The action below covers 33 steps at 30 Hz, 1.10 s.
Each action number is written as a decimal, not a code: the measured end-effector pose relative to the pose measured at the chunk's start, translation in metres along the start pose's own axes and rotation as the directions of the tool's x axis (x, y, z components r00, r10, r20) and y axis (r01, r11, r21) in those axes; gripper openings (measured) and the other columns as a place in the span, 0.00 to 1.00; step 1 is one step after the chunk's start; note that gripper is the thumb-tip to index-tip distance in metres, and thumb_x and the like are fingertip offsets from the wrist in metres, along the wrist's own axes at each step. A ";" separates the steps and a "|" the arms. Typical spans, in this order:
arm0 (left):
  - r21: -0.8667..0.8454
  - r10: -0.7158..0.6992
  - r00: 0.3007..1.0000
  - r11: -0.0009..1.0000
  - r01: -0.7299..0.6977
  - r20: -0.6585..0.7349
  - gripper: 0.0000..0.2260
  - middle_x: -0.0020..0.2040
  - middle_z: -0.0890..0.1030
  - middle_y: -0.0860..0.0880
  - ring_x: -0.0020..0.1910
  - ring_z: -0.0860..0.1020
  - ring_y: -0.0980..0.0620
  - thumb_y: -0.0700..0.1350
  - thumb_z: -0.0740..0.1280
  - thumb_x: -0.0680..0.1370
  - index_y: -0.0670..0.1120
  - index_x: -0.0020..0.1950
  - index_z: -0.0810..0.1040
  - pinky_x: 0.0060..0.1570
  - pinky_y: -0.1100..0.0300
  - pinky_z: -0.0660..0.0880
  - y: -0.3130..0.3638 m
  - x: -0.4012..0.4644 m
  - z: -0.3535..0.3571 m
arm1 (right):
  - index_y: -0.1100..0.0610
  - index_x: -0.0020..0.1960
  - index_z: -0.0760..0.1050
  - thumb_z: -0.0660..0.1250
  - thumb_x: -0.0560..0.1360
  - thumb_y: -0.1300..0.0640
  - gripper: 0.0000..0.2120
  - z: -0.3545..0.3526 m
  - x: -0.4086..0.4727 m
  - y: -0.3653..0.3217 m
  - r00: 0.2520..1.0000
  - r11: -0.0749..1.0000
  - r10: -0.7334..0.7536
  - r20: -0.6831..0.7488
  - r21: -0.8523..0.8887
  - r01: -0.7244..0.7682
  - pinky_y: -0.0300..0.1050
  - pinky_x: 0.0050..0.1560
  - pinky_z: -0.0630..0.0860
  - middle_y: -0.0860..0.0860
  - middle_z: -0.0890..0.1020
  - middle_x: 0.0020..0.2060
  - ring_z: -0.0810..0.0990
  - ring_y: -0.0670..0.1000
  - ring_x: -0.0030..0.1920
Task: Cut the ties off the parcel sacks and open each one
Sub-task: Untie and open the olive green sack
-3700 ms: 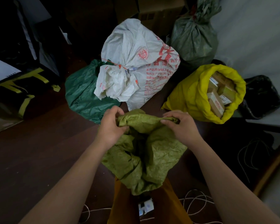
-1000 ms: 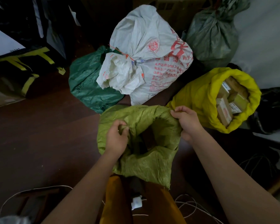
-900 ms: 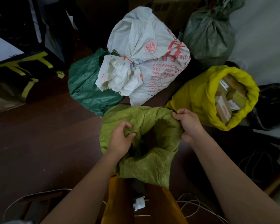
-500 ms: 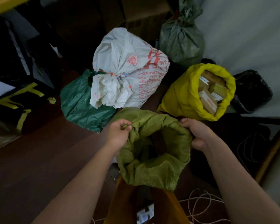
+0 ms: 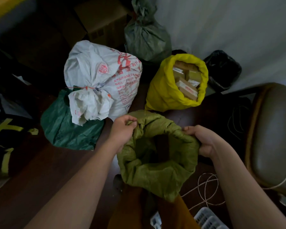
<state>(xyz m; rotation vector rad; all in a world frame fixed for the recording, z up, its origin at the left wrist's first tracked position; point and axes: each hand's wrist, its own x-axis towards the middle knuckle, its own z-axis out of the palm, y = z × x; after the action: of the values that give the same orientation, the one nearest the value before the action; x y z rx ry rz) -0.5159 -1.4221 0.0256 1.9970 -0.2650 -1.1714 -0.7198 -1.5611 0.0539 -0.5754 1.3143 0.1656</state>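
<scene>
An olive-green woven sack stands in front of me with its mouth open and its rim rolled outward. My left hand pinches the rim at the left. My right hand grips the rim at the right. Its inside is dark and I cannot see the contents. Behind it a white sack with red print is tied shut with a red tie. A yellow sack at the right stands open, showing cardboard parcels. A grey-green sack at the back is knotted shut.
A dark green sack lies on the brown floor under the white one. A black bag sits by the white wall. A padded chair stands at the right. White cord and a white basket lie near my feet. Cardboard boxes are at the back.
Both hands have spread the olive sack's mouth wider and rolled its rim down. The view has swung right, bringing the chair in.
</scene>
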 end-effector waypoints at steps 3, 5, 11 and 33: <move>-0.042 -0.048 0.999 0.998 0.048 -0.008 0.08 0.49 0.82 0.47 0.47 0.80 0.51 0.40 0.68 0.77 0.53 0.42 0.80 0.50 0.56 0.77 0.003 0.001 0.005 | 0.56 0.28 0.72 0.57 0.76 0.69 0.19 -0.011 -0.003 0.008 0.999 1.000 0.015 -0.034 -0.013 -0.015 0.48 0.43 0.75 0.55 0.77 0.31 0.76 0.55 0.35; -0.076 -0.068 0.998 0.995 0.068 -0.002 0.08 0.50 0.82 0.44 0.51 0.81 0.46 0.40 0.68 0.78 0.51 0.43 0.80 0.55 0.50 0.77 0.013 0.003 0.011 | 0.56 0.32 0.70 0.58 0.75 0.69 0.16 -0.023 -0.009 0.013 0.998 1.000 -0.001 -0.066 0.020 0.002 0.48 0.42 0.75 0.55 0.75 0.33 0.75 0.55 0.35; -0.113 0.006 1.000 0.994 -0.006 -0.007 0.11 0.39 0.83 0.50 0.39 0.82 0.53 0.39 0.67 0.78 0.52 0.39 0.81 0.38 0.63 0.79 0.047 0.018 0.032 | 0.55 0.37 0.68 0.55 0.77 0.71 0.15 -0.053 -0.007 0.030 0.973 0.962 -0.184 -0.139 0.180 0.207 0.49 0.41 0.73 0.54 0.74 0.34 0.75 0.54 0.37; 0.685 0.489 0.671 0.186 -0.704 0.557 0.27 0.74 0.67 0.52 0.75 0.58 0.54 0.44 0.67 0.75 0.52 0.74 0.65 0.74 0.52 0.37 0.007 0.018 0.130 | 0.58 0.55 0.78 0.49 0.79 0.69 0.20 -0.110 0.047 0.032 0.991 0.946 -0.125 -0.056 0.295 0.136 0.48 0.44 0.78 0.56 0.86 0.46 0.85 0.54 0.46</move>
<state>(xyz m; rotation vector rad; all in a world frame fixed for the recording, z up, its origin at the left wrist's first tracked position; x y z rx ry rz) -0.6103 -1.5045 -0.0154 2.1293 -1.9891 -0.6889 -0.8159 -1.5966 -0.0152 -0.4065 1.3016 -0.1525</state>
